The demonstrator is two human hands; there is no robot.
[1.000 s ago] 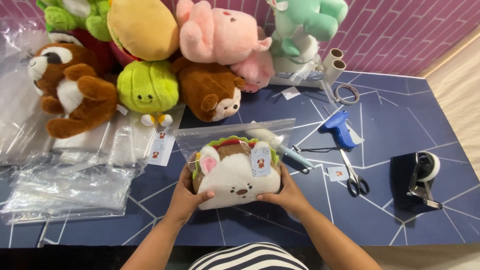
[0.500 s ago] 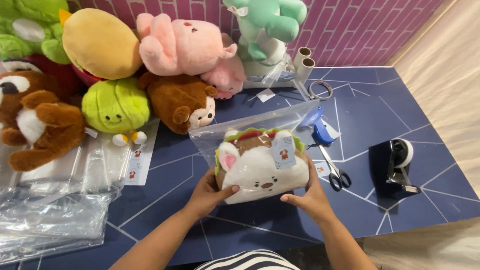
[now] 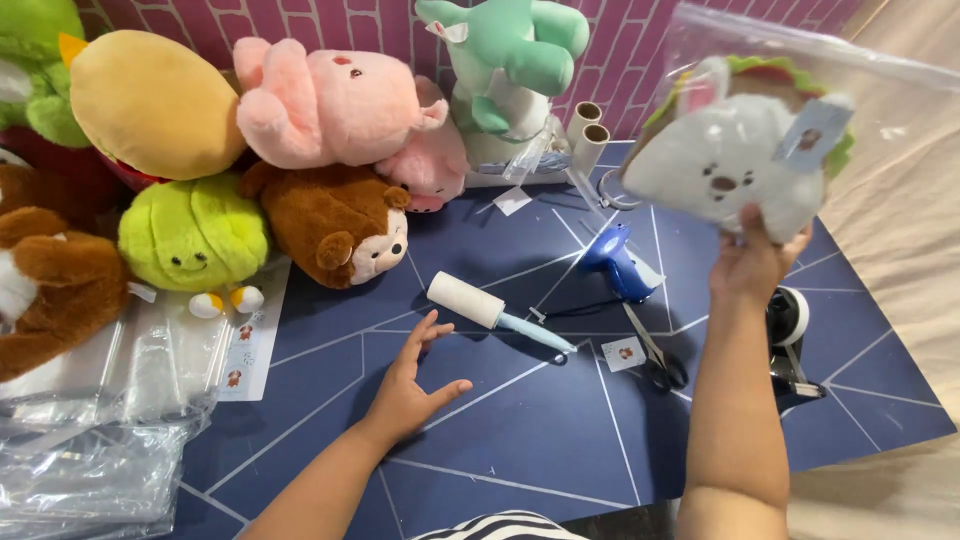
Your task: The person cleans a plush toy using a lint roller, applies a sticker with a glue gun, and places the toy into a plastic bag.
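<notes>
Holding a bagged white plush toy (image 3: 728,165) high above the worktop (image 3: 520,430) in the closed right hand (image 3: 752,262), left hand (image 3: 412,385) open, fingers spread, near the lint roller (image 3: 490,310).

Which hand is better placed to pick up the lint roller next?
Left, probably. The left hand hovers open and empty just short of the lint roller on the table, while the right hand is raised, holding the bagged plush toy.

Right hand (image 3: 757,262) lifts bagged plush (image 3: 728,165); left hand (image 3: 408,388) seemingly hovers.
</notes>
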